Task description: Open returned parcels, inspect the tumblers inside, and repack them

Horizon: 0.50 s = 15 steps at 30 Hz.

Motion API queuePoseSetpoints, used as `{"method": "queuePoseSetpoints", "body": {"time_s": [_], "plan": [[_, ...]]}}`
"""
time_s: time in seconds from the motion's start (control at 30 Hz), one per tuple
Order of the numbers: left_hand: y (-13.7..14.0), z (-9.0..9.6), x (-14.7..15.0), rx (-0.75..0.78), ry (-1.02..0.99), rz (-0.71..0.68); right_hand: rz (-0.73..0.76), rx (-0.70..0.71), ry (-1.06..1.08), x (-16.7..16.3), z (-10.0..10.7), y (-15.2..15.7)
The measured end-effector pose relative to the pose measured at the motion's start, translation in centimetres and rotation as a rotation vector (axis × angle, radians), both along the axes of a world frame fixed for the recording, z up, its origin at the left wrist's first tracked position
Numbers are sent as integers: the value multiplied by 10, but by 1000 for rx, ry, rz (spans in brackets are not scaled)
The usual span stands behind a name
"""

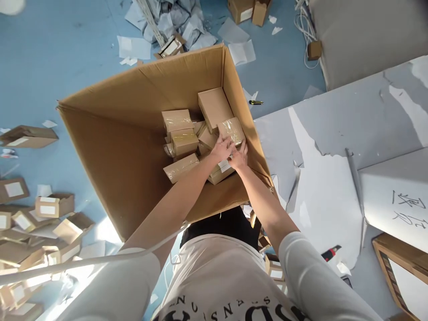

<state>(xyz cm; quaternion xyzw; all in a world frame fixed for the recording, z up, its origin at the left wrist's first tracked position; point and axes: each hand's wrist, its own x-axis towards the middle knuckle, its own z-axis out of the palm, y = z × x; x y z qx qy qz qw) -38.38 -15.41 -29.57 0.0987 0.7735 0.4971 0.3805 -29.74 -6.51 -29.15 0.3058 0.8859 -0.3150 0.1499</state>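
Observation:
A big open cardboard carton (103,133) stands in front of me with several small brown boxes piled inside. Both my hands reach down into its right part. My left hand (222,150) and my right hand (238,157) are close together at the near side of a small taped cardboard box (231,130), their fingers curled against it. That box lies partly over a larger plain box (214,106). Left of my hands are more taped boxes, among them an upper one (177,119) and a lower one (181,167). Under my hands a box with a white label (220,171) is partly hidden.
On the right is a grey surface (277,133) with torn white patches and a red-black cutter (331,253). A yellow-black cutter (256,102) lies on the blue floor beyond the carton. Opened boxes (55,205) litter the left; grey plastic bags (180,20) are heaped ahead.

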Motion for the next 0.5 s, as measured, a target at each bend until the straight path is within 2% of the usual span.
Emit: {"method": "queuePoseSetpoints", "body": {"time_s": [0.13, 0.23, 0.37, 0.43, 0.5], "plan": [[11, -11, 10, -130, -67, 115, 68, -5, 70, 6, -5, -12], [7, -21, 13, -225, -54, 237, 52, -120, 198, 4, -10, -6], [-16, -46, 15, -300, 12, 352, -242, -300, 208, -6, -36, 20], [-30, -61, 16, -333, -49, 404, -367, -315, 105, -10, -54, 30], [-42, -75, 17, -367, -161, 421, -409, -347, -18, -11, -72, 36]]}}
